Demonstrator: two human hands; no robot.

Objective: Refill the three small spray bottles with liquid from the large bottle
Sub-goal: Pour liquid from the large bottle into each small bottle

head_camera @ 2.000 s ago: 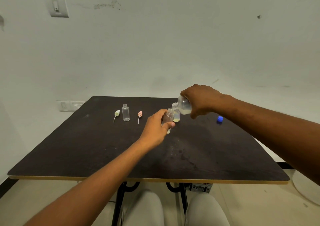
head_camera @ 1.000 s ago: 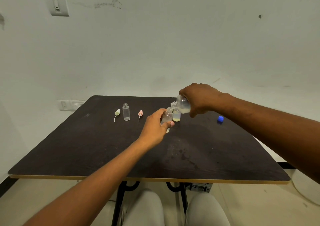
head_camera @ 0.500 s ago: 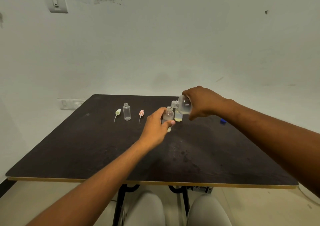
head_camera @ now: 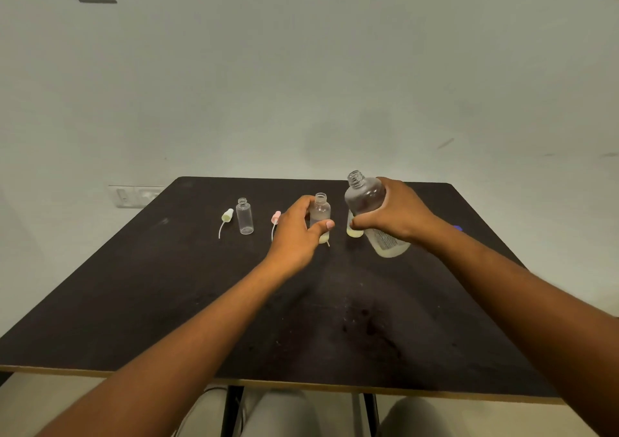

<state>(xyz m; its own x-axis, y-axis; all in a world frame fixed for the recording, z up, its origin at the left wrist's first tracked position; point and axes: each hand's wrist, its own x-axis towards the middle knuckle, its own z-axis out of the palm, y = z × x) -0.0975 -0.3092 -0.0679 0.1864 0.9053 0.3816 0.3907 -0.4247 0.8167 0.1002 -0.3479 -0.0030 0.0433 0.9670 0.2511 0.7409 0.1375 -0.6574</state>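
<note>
Tipped back upright, the large bottle (head_camera: 368,209) sits gripped in the right hand (head_camera: 395,217); the left hand (head_camera: 296,230) holds a small bottle (head_camera: 320,214) mid-tabletop (head_camera: 134,302). Uncapped, either could spill if jostled.

Both forearms reach forward over the table's near edge. The left hand (head_camera: 298,232) curls round a small bottle (head_camera: 320,214), thumb across its front. The right hand (head_camera: 397,214), knuckles up, grips the large bottle (head_camera: 366,202), held nearly upright with its neck tilted left.
</note>
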